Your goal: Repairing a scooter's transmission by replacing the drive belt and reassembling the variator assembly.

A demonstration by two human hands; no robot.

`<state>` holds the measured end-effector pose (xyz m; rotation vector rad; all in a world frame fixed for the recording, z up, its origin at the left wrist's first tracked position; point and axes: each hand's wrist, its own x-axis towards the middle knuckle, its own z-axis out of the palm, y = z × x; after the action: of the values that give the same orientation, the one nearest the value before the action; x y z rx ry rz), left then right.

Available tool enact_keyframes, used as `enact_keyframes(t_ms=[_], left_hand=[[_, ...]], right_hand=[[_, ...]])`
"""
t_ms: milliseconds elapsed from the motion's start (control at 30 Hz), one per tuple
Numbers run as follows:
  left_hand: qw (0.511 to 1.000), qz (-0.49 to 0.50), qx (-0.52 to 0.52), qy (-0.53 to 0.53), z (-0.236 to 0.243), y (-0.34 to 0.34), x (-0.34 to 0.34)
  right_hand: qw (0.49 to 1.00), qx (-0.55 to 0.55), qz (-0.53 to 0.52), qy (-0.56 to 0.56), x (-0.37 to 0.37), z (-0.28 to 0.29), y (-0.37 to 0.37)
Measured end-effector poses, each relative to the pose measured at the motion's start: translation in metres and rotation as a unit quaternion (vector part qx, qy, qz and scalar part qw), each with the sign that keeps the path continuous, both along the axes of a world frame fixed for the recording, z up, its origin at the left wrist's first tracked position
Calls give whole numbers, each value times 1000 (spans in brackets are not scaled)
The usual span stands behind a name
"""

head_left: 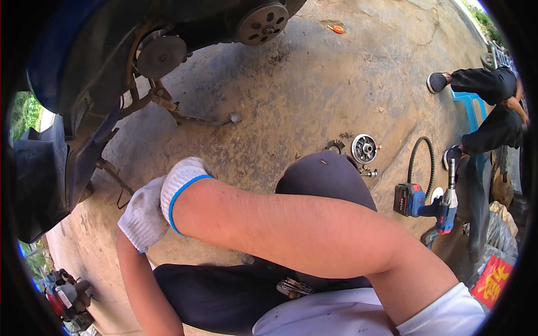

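White knit gloves cover both hands: the right hand (180, 180) crosses over the left hand (143, 215), the two touching above the concrete floor (291, 89); their fingers are hidden. Toward the floor's right edge lie a blue cordless driver (428, 206), a drive belt (420, 165) and a pulley disc (364, 148).

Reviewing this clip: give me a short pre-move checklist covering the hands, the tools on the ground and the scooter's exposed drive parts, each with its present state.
1. Both hands gloved: ok; left hand and right hand wear white knit gloves.
2. Hands free of tools: cannot tell; palms face away.
3. Blue cordless impact wrench within reach: ok; lies on the concrete by the right knee.
4. Black rubber drive belt off the scooter: ok; on the ground.
5. Removed round metal pulley accounted for: ok; beside small loose parts.
6. Bystander's black shoes clear of the tools: ok.
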<state>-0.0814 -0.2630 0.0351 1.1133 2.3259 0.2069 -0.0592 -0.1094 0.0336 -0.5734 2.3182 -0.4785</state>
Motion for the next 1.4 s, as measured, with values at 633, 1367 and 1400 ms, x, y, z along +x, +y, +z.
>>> enact_keyframes(t_ms=[633, 1367, 1400], left_hand=[[736, 492, 404, 230, -121, 105, -154], [818, 385, 39, 426, -123, 100, -207], [830, 390, 7, 398, -125, 101, -210]], right_hand=[[986, -84, -101, 103, 29, 9, 62], [778, -166, -565, 218, -33, 7, 178], [675, -362, -622, 164, -38, 3, 180]])
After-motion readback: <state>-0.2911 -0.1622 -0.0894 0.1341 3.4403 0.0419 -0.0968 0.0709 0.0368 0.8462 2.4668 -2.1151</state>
